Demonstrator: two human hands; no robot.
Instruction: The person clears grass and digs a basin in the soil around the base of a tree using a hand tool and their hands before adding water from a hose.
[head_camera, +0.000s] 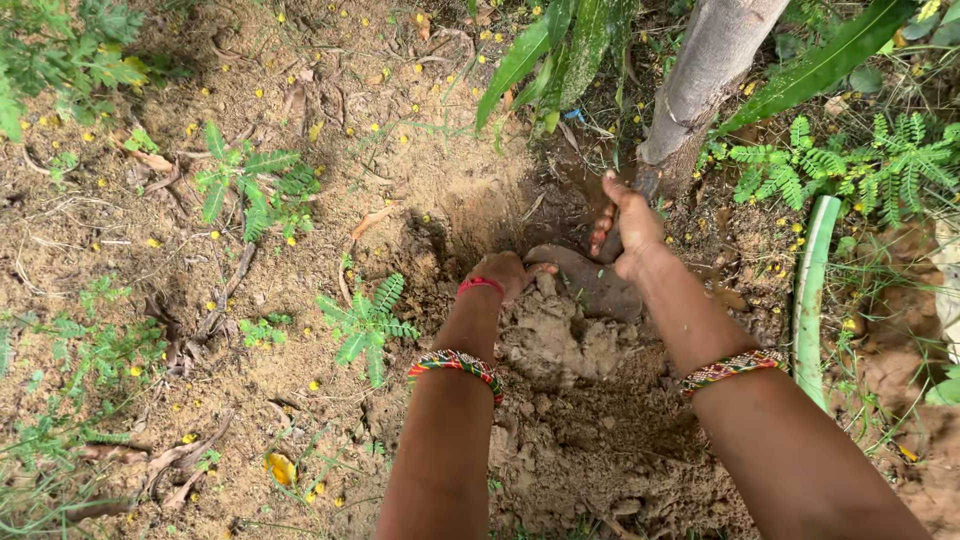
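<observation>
At the left edge of the ground, bare brown soil (150, 200) lies scattered with small yellow fallen petals (153, 242), dry twigs and low green fern-like seedlings (250, 185); another such seedling (368, 322) stands just left of the person's left forearm. That forearm carries a multicoloured beaded bangle (457, 364) and, nearer the wrist, a red thread band (480, 285). The left hand (510, 272) presses down into the dug hollow, its grip curled on the edge of a flat, rounded, mud-coated grey blade or stone (590, 285); how tightly it closes cannot be told, since earth hides the fingers. Below both hands a heap of pale, clumped loose soil (560, 345) fills the near side of the hollow. The right hand (628, 228), with a matching beaded bangle (732, 367) on its forearm, wraps its grip closed around the upper part of the same muddy object, fingers folded over it. That object sits in the hollow at the foot of a slim grey tree trunk (705, 70), between the two hands. Right of the trunk lie a pale green curved pipe (812, 285) and more ferny leaves (880, 160).
</observation>
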